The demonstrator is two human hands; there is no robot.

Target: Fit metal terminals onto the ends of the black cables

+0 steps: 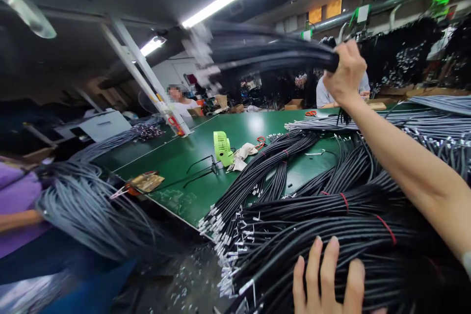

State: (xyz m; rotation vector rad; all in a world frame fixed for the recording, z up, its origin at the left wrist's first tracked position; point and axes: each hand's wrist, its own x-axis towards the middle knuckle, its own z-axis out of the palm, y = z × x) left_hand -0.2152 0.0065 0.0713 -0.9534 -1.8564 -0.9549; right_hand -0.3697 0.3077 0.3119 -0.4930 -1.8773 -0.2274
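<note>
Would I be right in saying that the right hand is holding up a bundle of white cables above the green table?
Not quite: the head view shows that the bundle of cables is black, with only pale ends. The right hand is indeed holding it up above the green table.

Cable bundles (309, 207) block low passage right of fan (222, 149).

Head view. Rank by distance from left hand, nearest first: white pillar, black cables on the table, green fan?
1. Black cables: right by the left hand.
2. Green fan: farther over the table, leftward.
3. White pillar: beyond the fan, farther left.
</note>
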